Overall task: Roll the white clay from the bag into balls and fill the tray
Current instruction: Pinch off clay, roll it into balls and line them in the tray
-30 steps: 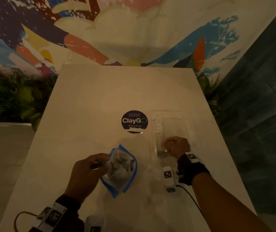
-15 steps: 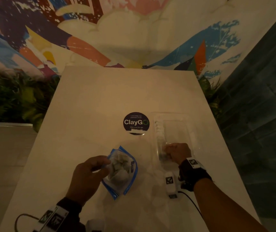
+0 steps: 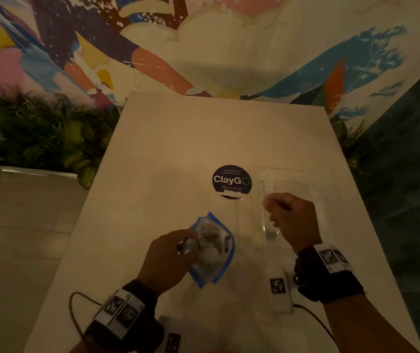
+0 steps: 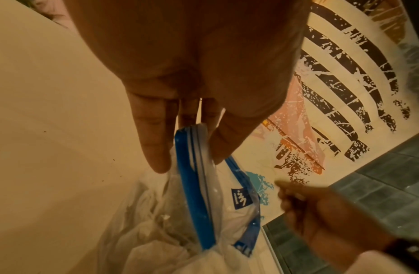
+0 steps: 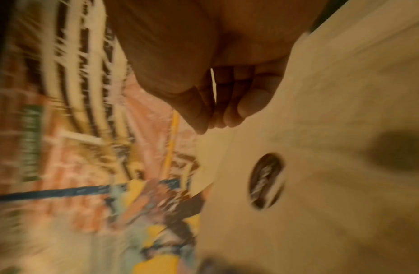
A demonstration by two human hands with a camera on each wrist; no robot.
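Note:
A clear zip bag (image 3: 214, 253) with blue edges lies at the table's near middle, lumps of white clay (image 3: 210, 258) inside. My left hand (image 3: 191, 244) pinches the bag's blue zip rim (image 4: 194, 166) between thumb and fingers, holding the mouth up. The clear plastic tray (image 3: 295, 189) lies to the right, a row of small white balls (image 3: 266, 180) along its left side. My right hand (image 3: 272, 207) hovers over the tray's near left part. Its fingers (image 5: 215, 120) are curled against the thumb; the blurred right wrist view shows nothing in them.
A round dark ClayGo sticker (image 3: 231, 182) sits on the white table (image 3: 178, 149) left of the tray. A white tagged device (image 3: 278, 289) with a cable lies near my right wrist, another (image 3: 173, 340) at the near edge. Plants and a mural wall lie beyond the table.
My right hand has lifted from the tray's near end and moved slightly toward the far left. My left hand keeps pinching the bag.

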